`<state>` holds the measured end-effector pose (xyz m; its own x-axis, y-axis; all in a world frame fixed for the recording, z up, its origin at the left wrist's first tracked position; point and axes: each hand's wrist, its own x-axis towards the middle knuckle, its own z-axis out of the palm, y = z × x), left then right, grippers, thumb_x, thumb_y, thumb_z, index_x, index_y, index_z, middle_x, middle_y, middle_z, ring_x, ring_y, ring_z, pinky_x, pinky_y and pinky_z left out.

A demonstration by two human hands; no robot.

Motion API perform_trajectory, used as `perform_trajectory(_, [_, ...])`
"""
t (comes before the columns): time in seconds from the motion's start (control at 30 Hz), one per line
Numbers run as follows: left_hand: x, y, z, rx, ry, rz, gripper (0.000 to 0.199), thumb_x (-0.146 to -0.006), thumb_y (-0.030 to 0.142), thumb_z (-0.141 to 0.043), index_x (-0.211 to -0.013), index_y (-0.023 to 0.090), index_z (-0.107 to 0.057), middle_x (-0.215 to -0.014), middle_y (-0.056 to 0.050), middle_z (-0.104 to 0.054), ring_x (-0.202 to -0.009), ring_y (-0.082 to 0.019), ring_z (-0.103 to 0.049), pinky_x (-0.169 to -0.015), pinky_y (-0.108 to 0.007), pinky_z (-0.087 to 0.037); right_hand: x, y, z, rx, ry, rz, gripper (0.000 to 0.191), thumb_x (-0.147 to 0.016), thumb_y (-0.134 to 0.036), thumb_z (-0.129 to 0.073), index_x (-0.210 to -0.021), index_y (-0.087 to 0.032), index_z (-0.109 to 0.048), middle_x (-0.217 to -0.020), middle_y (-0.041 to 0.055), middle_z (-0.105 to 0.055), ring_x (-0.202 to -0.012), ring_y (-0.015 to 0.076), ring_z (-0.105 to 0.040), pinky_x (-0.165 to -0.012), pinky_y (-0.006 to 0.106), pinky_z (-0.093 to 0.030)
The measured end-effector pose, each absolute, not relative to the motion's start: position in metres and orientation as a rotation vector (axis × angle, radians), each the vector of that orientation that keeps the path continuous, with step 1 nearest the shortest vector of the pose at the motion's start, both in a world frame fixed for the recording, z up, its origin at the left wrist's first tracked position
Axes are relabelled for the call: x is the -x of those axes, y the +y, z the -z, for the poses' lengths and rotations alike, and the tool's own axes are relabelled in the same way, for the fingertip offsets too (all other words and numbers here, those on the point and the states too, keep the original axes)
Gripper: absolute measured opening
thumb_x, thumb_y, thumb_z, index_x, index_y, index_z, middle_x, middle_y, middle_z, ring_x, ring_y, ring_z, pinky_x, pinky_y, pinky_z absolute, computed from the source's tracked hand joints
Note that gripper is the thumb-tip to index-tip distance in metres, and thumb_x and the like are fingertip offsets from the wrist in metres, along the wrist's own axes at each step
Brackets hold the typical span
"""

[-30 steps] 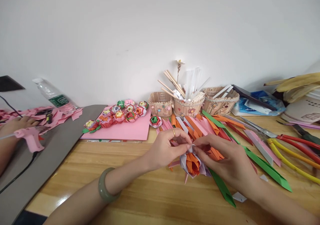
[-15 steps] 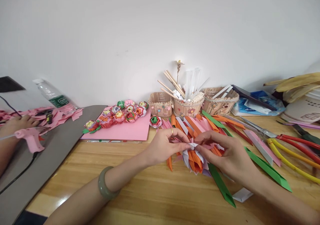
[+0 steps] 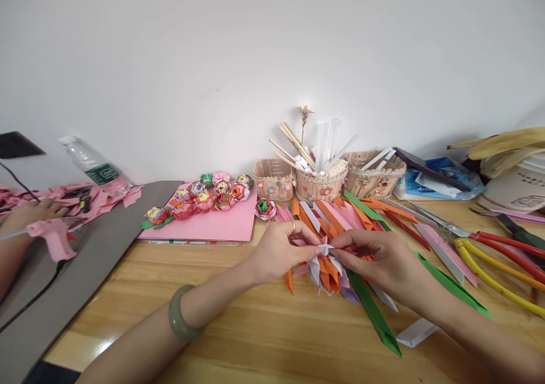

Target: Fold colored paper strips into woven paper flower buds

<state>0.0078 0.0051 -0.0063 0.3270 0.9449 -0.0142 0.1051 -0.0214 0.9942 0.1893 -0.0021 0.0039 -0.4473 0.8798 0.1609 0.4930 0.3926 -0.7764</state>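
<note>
Between my two hands is a folded paper flower [image 3: 329, 273] with orange inner petals and pale lilac outer ones. My left hand [image 3: 284, 251], a ring on one finger, pinches the left side of a pale petal [image 3: 326, 249] at the flower's top. From the right, thumb and index finger of my right hand [image 3: 374, 254] pinch the same petal. Just behind the flower lies a pile of folded paper strips [image 3: 336, 213] in orange, pink and lilac. A long green strip [image 3: 374, 313] lies under my right hand.
Several finished paper flowers [image 3: 204, 200] sit on pink paper [image 3: 230, 225]. Decorated baskets [image 3: 321, 186] with sticks stand along the wall. Scissors [image 3: 472, 235] lie to the right. At far left, a co-worker's hand [image 3: 36, 209] is near a pink glue gun [image 3: 53, 239] and a bottle [image 3: 96, 165].
My fingertips have come closer together on the pale petal, and my right hand has moved slightly left. The flower has tilted a little. The co-worker's hand stays about where it was.
</note>
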Motion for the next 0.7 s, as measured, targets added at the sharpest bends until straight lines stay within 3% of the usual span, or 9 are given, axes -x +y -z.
perform_trajectory(0.13, [-0.0116, 0.0003, 0.0068, -1.552, 1.122, -0.955, 0.012, -0.066, 0.021, -0.062, -0.062, 0.013, -0.055, -0.062, -0.001, -0.058, -0.055, -0.009, -0.054, -0.051, -0.021, -0.043, -0.1893, -0.0052, 0.0033, 1.103, -2.169, -0.589, 0.016, -0.083, -0.027, -0.051, -0.075, -0.019, -0.063, -0.069, 0.0019, -0.067, -0.059, 0.0141, -0.061, -0.057, 0.025, -0.047])
perform_trajectory(0.3, [-0.01, -0.0014, 0.002, -1.754, 1.014, -1.086, 0.009, -0.064, 0.011, -0.06, -0.059, 0.014, -0.054, -0.068, -0.002, -0.055, -0.063, -0.01, -0.051, -0.057, -0.022, -0.041, -0.1931, -0.0062, 0.0063, 0.876, -2.249, -0.33, 0.011, -0.084, -0.016, -0.05, -0.087, -0.02, -0.06, -0.079, 0.0032, -0.068, -0.066, 0.0136, -0.062, -0.06, 0.025, -0.048])
perform_trajectory(0.37, [-0.0074, 0.001, 0.0004, -1.578, 0.917, -1.045, 0.006, -0.066, 0.014, -0.062, -0.07, 0.014, -0.058, -0.071, -0.002, -0.057, -0.066, -0.011, -0.053, -0.061, -0.023, -0.043, -0.1951, -0.0063, 0.0061, 0.816, -2.24, -0.223, 0.012, -0.083, -0.013, -0.052, -0.089, -0.021, -0.059, -0.083, 0.0038, -0.068, -0.07, 0.0141, -0.063, -0.061, 0.025, -0.048])
perform_trajectory(0.47, [-0.0045, 0.0047, 0.0001, -1.311, 0.784, -1.004, 0.019, -0.074, 0.024, -0.057, -0.09, 0.015, -0.062, -0.077, -0.003, -0.062, -0.071, -0.012, -0.057, -0.069, -0.026, -0.044, -0.1975, -0.0065, 0.0054, 0.747, -2.197, -0.048, 0.017, -0.08, -0.009, -0.055, -0.092, -0.021, -0.059, -0.089, 0.005, -0.068, -0.076, 0.0151, -0.063, -0.065, 0.027, -0.048])
perform_trajectory(0.7, [-0.0077, 0.0052, 0.0024, -1.399, 0.853, -0.907, 0.021, -0.067, 0.03, -0.067, -0.079, 0.014, -0.065, -0.077, -0.004, -0.063, -0.071, -0.014, -0.057, -0.066, -0.026, -0.044, -0.1955, -0.0047, 0.0042, 0.757, -2.175, 0.138, 0.017, -0.079, -0.009, -0.056, -0.089, -0.021, -0.06, -0.089, 0.006, -0.063, -0.075, 0.0153, -0.059, -0.062, 0.028, -0.046])
